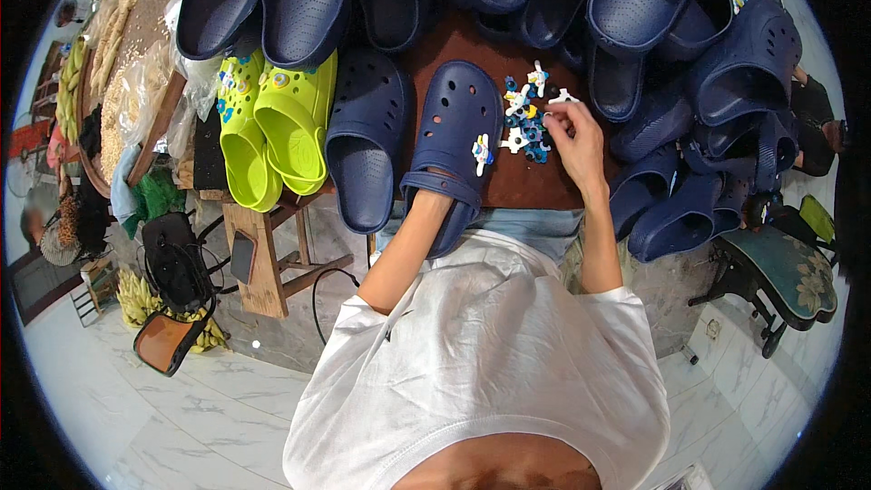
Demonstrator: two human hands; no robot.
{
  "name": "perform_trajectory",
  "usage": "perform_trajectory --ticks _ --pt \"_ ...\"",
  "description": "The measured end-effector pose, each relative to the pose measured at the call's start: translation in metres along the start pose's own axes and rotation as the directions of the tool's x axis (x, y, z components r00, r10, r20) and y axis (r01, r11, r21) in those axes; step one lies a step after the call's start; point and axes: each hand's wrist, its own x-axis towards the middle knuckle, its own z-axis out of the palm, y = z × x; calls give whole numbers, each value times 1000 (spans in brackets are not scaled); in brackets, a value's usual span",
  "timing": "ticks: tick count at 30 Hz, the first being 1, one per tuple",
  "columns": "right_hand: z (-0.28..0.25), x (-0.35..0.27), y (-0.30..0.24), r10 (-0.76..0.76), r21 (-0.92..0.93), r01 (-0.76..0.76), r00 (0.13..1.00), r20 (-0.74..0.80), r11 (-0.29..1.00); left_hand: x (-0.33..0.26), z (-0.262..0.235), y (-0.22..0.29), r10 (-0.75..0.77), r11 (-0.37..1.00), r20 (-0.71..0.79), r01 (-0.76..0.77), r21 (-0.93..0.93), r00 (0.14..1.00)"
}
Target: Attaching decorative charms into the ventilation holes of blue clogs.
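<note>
A navy clog (455, 109) lies toe away from me on the brown table, its vamp pierced with round holes. One white-and-blue shoe charm (482, 154) is fixed on its right side. My left hand (434, 203) reaches in through the heel opening, under the strap, so its fingers are hidden inside. Right of the clog is a loose heap of white, blue and black shoe charms (519, 118). My right hand (573, 138) is at the heap's right edge, thumb and bent forefinger drawn together. Whatever is between those fingertips is too small to make out. Another navy clog (366, 136) lies left.
Lime-green clogs (295, 118) with charms stand at the table's left. Navy clogs (644, 0) pile up along the far side and right. A wooden stool (259, 254), a black bag (177, 259) and yellow bananas (141, 299) are low left; a patterned seat (785, 277) is right.
</note>
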Motion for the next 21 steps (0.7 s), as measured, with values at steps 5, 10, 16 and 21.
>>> perform_trajectory --ticks 5,10,16,21 --pt "6 -23 -5 -119 -141 132 988 99 981 1 0 1 19 999 7 -20 46 1000" --pt "10 -17 -8 -121 -186 138 987 103 973 -2 -1 5 61 994 -15 -59 94 998" --pt "18 5 -29 -144 37 143 989 45 989 -7 -2 8 96 985 -19 -92 145 995" --pt "44 19 -44 -109 240 78 987 117 968 -5 6 6 108 977 -15 -103 187 994"
